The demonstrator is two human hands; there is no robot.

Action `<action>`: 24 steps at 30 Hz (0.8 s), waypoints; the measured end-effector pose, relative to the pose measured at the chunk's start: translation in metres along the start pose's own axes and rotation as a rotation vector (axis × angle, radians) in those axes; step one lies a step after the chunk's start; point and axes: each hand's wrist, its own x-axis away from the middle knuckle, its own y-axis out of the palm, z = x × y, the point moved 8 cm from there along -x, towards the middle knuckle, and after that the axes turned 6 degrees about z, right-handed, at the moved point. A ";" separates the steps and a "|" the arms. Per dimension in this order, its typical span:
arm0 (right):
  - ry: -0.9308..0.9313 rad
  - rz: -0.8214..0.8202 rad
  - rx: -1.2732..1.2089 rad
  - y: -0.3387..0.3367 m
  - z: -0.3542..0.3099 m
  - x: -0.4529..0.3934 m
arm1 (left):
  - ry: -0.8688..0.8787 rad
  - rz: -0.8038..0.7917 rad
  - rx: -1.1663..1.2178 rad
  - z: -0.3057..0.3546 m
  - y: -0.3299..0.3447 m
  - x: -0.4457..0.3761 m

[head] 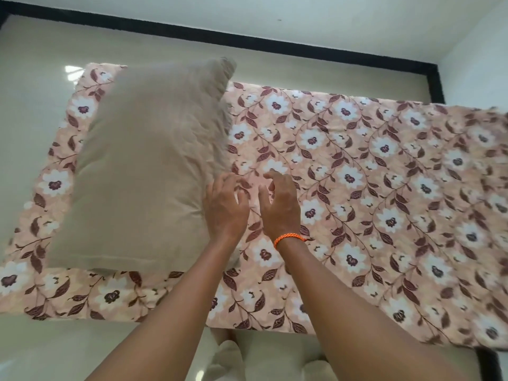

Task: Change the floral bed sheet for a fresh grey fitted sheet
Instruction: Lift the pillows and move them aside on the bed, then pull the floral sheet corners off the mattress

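Observation:
A pink floral bed sheet (371,188) with white flowers and dark leaves covers a low mattress on the floor. A beige pillow (148,171) lies on its left end. My left hand (225,207) hovers at the pillow's right edge, fingers spread and curled, holding nothing. My right hand (280,204), with an orange band on the wrist, is just beside it over the sheet, fingers also apart and empty. No grey sheet is in view.
Glossy cream floor tiles (33,111) surround the mattress. A white wall (330,20) with a black skirting strip (247,45) runs behind it. My feet in light socks (228,358) stand at the mattress's near edge.

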 end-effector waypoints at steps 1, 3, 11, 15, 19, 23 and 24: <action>0.017 0.012 0.014 -0.015 0.020 0.002 | 0.014 -0.032 0.002 0.011 0.018 0.011; 0.049 0.038 0.038 -0.046 0.060 0.007 | 0.031 -0.091 0.010 0.032 0.053 0.035; 0.317 0.145 0.013 -0.173 0.246 0.035 | 0.176 -0.336 -0.008 0.145 0.193 0.145; 0.425 0.205 0.011 -0.253 0.342 0.063 | 0.162 -0.442 0.022 0.213 0.264 0.218; 0.505 0.234 0.063 -0.334 0.434 0.094 | 0.194 -0.534 0.034 0.285 0.339 0.295; 0.641 0.286 0.070 -0.410 0.527 0.121 | 0.255 -0.633 0.014 0.349 0.420 0.371; 0.658 0.289 0.084 -0.429 0.551 0.125 | 0.271 -0.658 0.012 0.366 0.441 0.391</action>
